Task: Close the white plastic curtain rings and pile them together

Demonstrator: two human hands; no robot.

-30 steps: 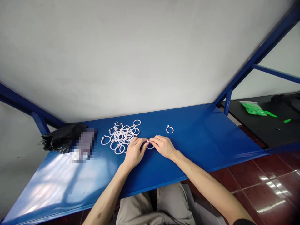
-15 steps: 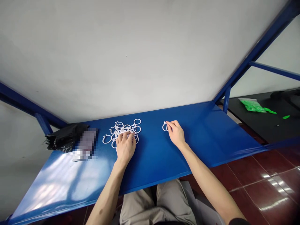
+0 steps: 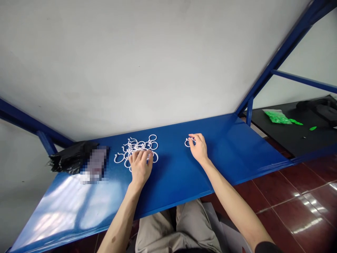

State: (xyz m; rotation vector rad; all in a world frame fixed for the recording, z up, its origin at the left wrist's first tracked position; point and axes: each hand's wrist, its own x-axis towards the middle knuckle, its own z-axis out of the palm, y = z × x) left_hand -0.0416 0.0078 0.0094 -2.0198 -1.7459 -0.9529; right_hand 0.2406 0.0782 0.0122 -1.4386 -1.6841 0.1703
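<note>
A pile of white plastic curtain rings (image 3: 133, 143) lies on the left half of the blue table (image 3: 168, 182), several with a gap and small knobs at the ends. My left hand (image 3: 140, 167) reaches over the pile's near side, its fingers curled down and hiding part of it. One curtain ring (image 3: 156, 157) shows at its thumb and fingertips, which look closed on it. Farther right, a single curtain ring (image 3: 186, 142) lies on the table under my right hand (image 3: 198, 147). There the thumb and index finger are apart, beside the ring and partly covering it.
At the table's left are a black plastic bag (image 3: 71, 154) and a blurred-out item (image 3: 96, 163). Blue frame bars (image 3: 279, 59) rise at both ends against a pale wall. On a black table (image 3: 284, 137) to the right lies a bag of green pieces (image 3: 276, 116).
My right thumb and index finger have parted from the ring they were pinching. The ring at my left fingertips has shifted slightly right. The camera view has turned a little.
</note>
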